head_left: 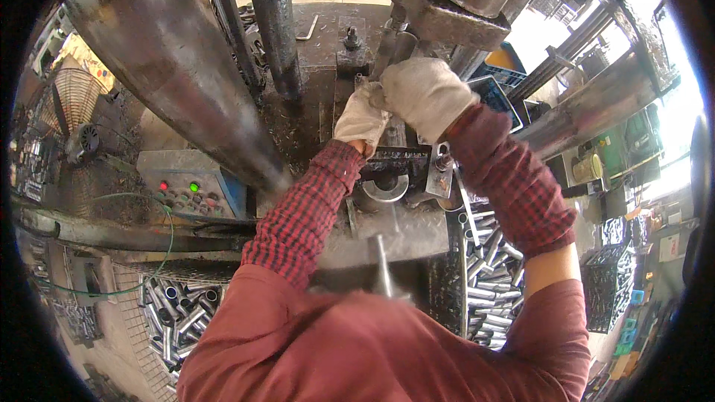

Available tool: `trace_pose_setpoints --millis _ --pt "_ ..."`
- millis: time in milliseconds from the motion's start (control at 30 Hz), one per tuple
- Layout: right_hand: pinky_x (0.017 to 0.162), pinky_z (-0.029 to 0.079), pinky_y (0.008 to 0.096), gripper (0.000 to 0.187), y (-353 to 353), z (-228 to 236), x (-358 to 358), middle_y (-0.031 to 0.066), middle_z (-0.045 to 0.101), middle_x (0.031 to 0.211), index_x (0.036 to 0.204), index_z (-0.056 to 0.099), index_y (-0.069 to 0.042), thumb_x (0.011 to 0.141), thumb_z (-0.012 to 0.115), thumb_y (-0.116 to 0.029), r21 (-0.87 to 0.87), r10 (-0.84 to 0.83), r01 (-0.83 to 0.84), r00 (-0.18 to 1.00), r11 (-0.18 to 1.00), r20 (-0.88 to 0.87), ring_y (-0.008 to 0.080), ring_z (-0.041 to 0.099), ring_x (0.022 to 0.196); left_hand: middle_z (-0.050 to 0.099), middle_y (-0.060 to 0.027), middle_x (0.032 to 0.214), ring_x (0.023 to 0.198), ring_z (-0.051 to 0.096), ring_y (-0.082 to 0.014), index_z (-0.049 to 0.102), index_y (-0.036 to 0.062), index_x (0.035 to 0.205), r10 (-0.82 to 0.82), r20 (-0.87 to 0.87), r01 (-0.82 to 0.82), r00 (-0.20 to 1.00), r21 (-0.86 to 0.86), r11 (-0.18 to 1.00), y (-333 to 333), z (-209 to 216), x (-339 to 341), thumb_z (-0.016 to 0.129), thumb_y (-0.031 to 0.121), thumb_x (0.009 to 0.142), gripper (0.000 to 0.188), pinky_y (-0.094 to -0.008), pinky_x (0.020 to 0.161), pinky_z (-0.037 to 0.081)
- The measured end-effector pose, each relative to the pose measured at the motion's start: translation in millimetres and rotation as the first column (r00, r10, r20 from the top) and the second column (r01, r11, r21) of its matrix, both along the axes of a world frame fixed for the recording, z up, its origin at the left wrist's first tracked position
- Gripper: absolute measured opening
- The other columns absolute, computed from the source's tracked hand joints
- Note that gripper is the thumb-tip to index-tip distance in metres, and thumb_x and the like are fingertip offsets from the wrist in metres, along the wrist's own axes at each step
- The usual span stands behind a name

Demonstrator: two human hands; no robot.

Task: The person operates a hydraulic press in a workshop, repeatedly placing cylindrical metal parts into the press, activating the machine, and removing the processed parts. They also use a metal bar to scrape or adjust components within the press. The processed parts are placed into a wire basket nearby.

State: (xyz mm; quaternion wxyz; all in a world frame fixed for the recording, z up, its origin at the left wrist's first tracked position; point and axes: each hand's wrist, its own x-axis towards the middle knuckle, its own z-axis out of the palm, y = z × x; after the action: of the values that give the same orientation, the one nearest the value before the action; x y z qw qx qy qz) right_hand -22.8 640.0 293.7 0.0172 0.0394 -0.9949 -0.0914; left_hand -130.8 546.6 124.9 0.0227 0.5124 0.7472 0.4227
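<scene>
The left hand (363,114) and right hand (426,95), both in pale work gloves, meet over the dark metal tooling (395,135), which lies mid-scene on the greasy table (328,13) between the heavy columns. The right glove sits slightly farther and overlaps the left one's fingertips. The fingers seem curled inward, but the gloves mask them; I cannot tell whether they pinch a part or only rest on the tooling.

To do this well, I would keep both wrists low and steady and let one hand brace while the other adjusts. The bulky press head (456,21) hangs just beyond the right glove, so fingers are best kept out from under it, and loose glove cloth away from the bolt (352,39) on the far side. The half-round metal piece (386,190) nearer the body deserves a clear path for the sleeves. The control box (190,179) at left shows red and green lights, so a glance there first seems prudent.
</scene>
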Motion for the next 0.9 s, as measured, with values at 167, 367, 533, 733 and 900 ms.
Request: trace_pose_setpoints --millis 167,367,533,733,900 --pt "0.095 0.059 0.0426 0.045 36 1 -13 0.0144 0.081 0.116 0.127 0.08 -0.013 0.095 0.08 -0.044 -0.411 0.02 -0.011 1.0 0.912 0.018 0.0361 0.076 0.11 0.076 -0.0162 0.122 0.122 0.07 -0.0303 0.067 -0.0011 0.132 -0.099 0.794 0.012 0.599 0.115 0.993 -4 11 -7 0.076 0.003 0.098 0.035 -0.0446 0.097 0.06" --pt "0.086 0.06 0.0442 0.025 53 -64 -38 0.0113 0.081 0.109 0.113 0.079 -0.01 0.101 0.076 -0.032 -0.176 0.024 -0.058 0.981 0.983 -0.191 0.0371 0.076 0.098 0.076 -0.0187 0.123 0.117 0.073 -0.0334 0.071 0.0018 0.129 -0.116 -0.242 0.067 0.963 -0.201 0.977 -2 -10 -22 0.066 0.02 0.106 0.03 -0.0453 0.092 0.06" --pt "0.088 0.062 0.0411 0.053 58 -85 -61 0.0138 0.077 0.102 0.122 0.077 -0.015 0.07 0.082 -0.006 -0.077 -0.157 0.161 0.986 0.984 0.059 0.0359 0.077 0.1 0.077 -0.0196 0.122 0.111 0.072 -0.0451 0.075 0.0096 0.124 -0.17 -0.593 0.045 0.787 -0.219 0.975 -15 -3 -42 0.062 0.018 0.103 0.027 -0.0495 0.094 0.058" --pt "0.086 0.063 0.0434 0.039 16 -36 -19 0.0147 0.081 0.104 0.102 0.083 -0.008 0.064 0.087 -0.011 -0.04 -0.087 0.085 0.994 0.996 -0.059 0.0356 0.079 0.103 0.075 -0.0221 0.118 0.111 0.071 -0.0428 0.074 0.0044 0.117 -0.121 -0.298 -0.023 0.947 -0.436 0.9 -24 8 -50 0.059 0.018 0.104 0.024 -0.0498 0.095 0.057" --pt "0.082 0.064 0.0462 0.015 -11 -11 -11 0.0175 0.081 0.096 0.093 0.084 -0.008 0.082 0.077 -0.015 -0.315 0.013 -0.113 0.953 0.942 -0.303 0.0393 0.079 0.095 0.074 -0.0208 0.131 0.128 0.065 -0.0419 0.072 0.004 0.131 0.032 0.023 -0.028 0.999 -0.156 0.987 -24 -13 -51 0.06 0.026 0.109 0.033 -0.0462 0.107 0.053"
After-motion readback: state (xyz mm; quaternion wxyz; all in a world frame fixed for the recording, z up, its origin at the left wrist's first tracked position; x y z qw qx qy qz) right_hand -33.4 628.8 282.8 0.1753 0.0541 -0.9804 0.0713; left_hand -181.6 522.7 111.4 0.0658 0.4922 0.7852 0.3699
